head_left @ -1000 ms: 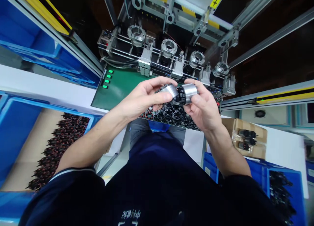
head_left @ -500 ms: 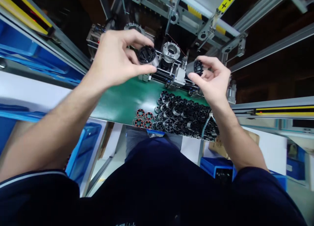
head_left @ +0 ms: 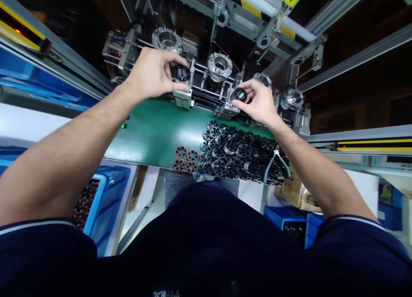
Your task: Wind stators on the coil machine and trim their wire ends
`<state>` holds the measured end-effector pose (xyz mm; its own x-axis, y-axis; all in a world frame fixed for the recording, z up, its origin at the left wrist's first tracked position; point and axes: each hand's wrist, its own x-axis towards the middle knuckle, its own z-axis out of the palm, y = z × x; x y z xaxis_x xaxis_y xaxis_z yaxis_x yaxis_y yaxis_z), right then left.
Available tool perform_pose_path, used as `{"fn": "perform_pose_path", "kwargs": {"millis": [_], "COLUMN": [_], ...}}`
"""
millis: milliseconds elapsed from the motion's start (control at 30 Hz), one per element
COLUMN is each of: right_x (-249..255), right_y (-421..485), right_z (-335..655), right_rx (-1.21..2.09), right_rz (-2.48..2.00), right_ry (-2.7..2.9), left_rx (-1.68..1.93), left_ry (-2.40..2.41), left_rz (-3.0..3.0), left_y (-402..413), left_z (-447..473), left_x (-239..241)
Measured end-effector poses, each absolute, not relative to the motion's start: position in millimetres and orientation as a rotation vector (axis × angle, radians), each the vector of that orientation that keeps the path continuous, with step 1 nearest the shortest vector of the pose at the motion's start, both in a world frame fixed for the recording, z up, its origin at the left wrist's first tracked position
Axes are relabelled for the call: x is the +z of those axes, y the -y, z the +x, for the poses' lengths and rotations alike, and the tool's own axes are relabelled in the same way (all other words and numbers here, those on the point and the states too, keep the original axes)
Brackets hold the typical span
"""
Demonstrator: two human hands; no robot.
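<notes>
My left hand (head_left: 151,74) is closed on a black-ended round motor housing (head_left: 180,73), held just below the leftmost metal fixture cup (head_left: 166,38) of the machine. My right hand (head_left: 259,103) pinches a second housing (head_left: 240,95) in front of the third fixture cup (head_left: 263,78). Between them stands another fixture cup (head_left: 219,66) with nothing in it. Both arms reach out over the green table (head_left: 151,131).
A heap of several black housings (head_left: 240,153) lies on the green table, with a few copper-wound stators (head_left: 186,156) beside it. A fourth fixture cup (head_left: 292,98) stands at right. A blue bin (head_left: 106,202) of parts sits lower left; blue crates (head_left: 291,222) lower right.
Both hands, first together near my chest with the two housings touching, separated and reached forward to the fixture row, each carrying one housing lower and closer to the cups.
</notes>
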<state>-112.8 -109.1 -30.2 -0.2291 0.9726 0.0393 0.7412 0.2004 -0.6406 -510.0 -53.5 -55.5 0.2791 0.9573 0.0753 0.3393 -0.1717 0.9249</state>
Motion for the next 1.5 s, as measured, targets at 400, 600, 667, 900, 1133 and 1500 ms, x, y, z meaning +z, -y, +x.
{"fn": "perform_pose_path", "kwargs": {"millis": [400,600,667,900,1133,1500], "right_x": [26,6,8,31,8,21], "right_y": [38,-12,-16,-42,-28,104], "right_z": [-180,-186,-187,-190,-188,-239], "right_rx": [0.577,0.509,0.504,0.478,0.419,0.195], "right_rz": [-1.472,-1.494,-1.555,-1.595,-1.532,-1.613], "right_ry": [2.100,2.275,2.342,2.624,2.643,2.625], "left_rx": [1.385,1.116,1.091,1.204,1.460,1.457], "left_ry": [-1.045,-1.117,-1.132,-1.134,-0.922,-0.794], "left_rz": [0.801,0.273,0.228,0.131,0.192,0.189], "left_y": [260,378,402,401,364,365], "left_z": [-443,-434,-436,-461,-479,-468], "left_x": [-69,-88,-89,-76,-42,-29]}}
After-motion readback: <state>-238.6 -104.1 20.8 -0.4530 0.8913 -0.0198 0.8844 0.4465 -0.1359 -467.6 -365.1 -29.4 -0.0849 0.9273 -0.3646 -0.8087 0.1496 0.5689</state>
